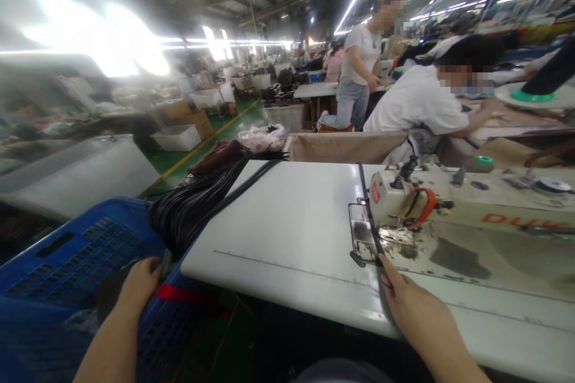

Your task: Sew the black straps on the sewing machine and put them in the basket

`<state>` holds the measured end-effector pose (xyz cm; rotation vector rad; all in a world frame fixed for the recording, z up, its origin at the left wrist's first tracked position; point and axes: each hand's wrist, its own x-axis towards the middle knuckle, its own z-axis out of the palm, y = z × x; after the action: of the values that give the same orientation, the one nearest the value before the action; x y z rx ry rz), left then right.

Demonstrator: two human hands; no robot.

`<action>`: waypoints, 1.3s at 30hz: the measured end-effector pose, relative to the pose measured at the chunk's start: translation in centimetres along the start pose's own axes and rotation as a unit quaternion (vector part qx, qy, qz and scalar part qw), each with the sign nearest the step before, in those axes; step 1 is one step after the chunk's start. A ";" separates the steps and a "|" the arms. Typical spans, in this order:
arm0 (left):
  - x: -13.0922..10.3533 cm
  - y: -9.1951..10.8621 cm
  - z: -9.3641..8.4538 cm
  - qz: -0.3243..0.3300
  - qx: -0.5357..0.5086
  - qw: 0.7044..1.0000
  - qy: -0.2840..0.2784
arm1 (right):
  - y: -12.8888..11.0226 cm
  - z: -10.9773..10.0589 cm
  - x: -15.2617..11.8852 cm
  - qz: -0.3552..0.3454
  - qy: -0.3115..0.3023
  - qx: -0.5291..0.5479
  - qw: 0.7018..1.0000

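Left hand [140,287] is at the near side of a blue crate [105,224], a moulded plastic box with rows of slots; its fingers curl inward, and I cannot tell whether they grip anything. Behind the crate slants a smooth white bin [85,176]. A flat, shiny red band [179,294] lies just right of the hand, across the crate's side. Next comes a thick bundle [193,206] of black strips, long, thin and glossy, drooping over the desk's left edge, with a few ends lying on the top. Beyond it are crumpled brown cloth [218,155] and a wrinkled, filmy bag [263,137].

The desk [274,215] has a hard, pale, smooth top with rounded corners and a fine printed ruler [287,267] near its front edge. Behind it stands a soft-sided beige bin [345,146]. Right of centre, a polished rectangular plate [362,228] sits in the desk. Along its right side runs one narrow black strip [374,227], from the far edge toward the front. Right hand [415,308] holds this strip narrowly, index finger stretched along it. Just beyond is the sewing machine [471,203], cream-painted metal, scuffed, with a curved orange guard [426,208].
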<state>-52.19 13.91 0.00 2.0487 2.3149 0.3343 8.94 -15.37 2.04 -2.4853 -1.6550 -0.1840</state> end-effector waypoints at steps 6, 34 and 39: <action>-1.3 10.6 -1.0 0.128 -0.070 0.983 0.113 | 0.0 -0.1 -0.1 -0.002 -0.020 -0.007 1.000; -23.1 46.7 5.9 0.613 -0.214 0.760 -0.021 | 1.1 -2.2 -0.9 0.067 0.017 0.280 0.957; -23.4 46.8 5.4 0.605 -0.179 0.776 -0.009 | 1.9 -2.6 -0.4 0.107 0.007 0.365 0.925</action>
<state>-2.43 -3.32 0.49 2.8829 0.4781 0.6630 10.50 -16.93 4.43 -2.0350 -1.1309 0.3751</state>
